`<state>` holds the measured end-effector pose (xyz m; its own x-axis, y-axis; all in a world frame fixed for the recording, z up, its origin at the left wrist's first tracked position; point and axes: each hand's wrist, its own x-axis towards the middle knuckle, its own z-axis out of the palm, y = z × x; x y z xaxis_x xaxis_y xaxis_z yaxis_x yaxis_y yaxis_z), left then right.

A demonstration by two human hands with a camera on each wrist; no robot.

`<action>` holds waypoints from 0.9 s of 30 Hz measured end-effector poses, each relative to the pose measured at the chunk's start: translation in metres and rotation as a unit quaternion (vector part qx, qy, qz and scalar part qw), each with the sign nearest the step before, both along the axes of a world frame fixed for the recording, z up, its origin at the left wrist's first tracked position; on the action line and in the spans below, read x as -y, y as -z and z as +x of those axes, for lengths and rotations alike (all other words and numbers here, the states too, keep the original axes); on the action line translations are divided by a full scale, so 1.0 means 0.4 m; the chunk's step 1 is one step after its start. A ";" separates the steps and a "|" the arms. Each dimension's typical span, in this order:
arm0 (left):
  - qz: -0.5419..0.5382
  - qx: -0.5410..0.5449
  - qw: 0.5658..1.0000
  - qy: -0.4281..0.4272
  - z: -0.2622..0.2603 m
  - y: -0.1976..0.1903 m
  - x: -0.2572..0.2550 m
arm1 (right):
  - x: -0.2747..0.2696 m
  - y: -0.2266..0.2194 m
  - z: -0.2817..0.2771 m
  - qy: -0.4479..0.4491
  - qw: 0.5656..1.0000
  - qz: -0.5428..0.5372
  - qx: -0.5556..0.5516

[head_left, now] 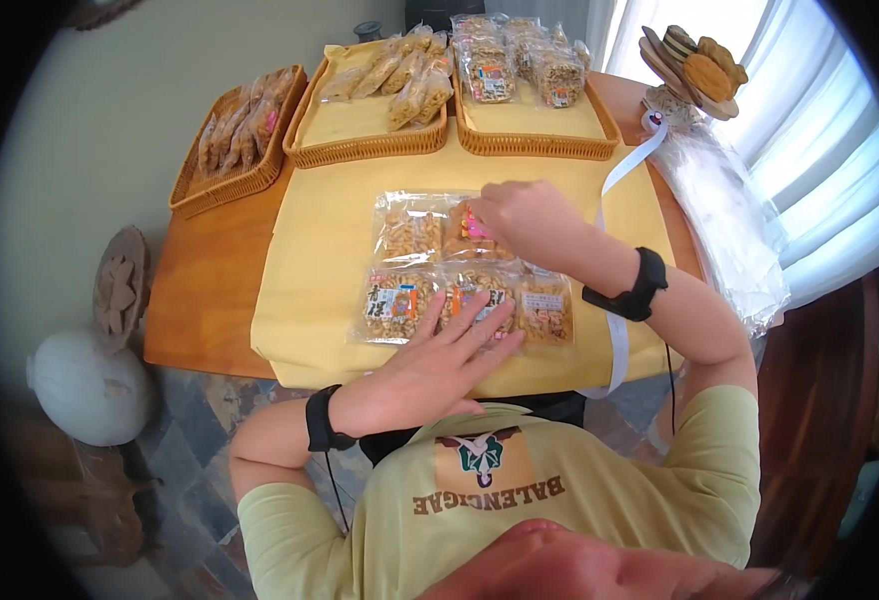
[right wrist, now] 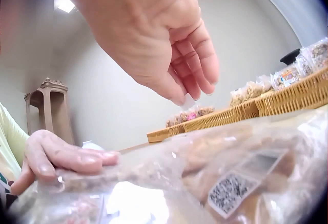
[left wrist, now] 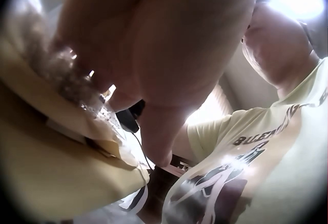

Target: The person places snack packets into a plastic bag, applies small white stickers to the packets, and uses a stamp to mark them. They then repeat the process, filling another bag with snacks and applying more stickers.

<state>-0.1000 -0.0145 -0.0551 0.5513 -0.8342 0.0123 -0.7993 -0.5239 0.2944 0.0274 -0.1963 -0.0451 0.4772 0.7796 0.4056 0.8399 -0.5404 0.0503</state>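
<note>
Several clear snack packs lie side by side on the yellow cloth, under a large clear plastic bag whose film glints across them. A labelled nut pack is at the lower left, and a pack with a pink label sits upper middle. My left hand rests flat with spread fingers on the lower middle packs. Above the upper packs, my right hand has curled fingers, its thumb close to the fingertips. In the right wrist view a small bit of clear film shows between those fingertips.
Three wicker baskets of bagged snacks stand along the back: left basket, middle basket, right basket. A white ribbon runs down the right side. Clear plastic bags hang over the right edge, near a wooden ornament.
</note>
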 end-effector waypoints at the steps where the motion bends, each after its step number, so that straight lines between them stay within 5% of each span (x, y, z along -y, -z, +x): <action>1: 0.009 -0.002 1.000 0.000 -0.001 -0.001 0.001 | 0.001 0.014 -0.005 -0.004 1.000 0.010 -0.013; 12: 0.022 0.001 0.998 0.055 0.022 -0.034 -0.023 | 0.032 0.002 -0.042 0.040 0.991 -0.014 -0.125; 18: -0.010 -0.095 0.988 0.124 0.050 -0.077 -0.096 | 0.111 -0.007 -0.061 -0.003 0.965 0.122 -0.234; 20: -0.007 -0.115 0.987 0.116 0.055 -0.080 -0.119 | 0.148 -0.014 -0.066 0.067 0.962 0.117 -0.236; 27: -0.009 -0.156 0.978 0.138 0.108 -0.110 -0.130 | 0.269 -0.008 -0.108 0.108 0.961 0.049 -0.249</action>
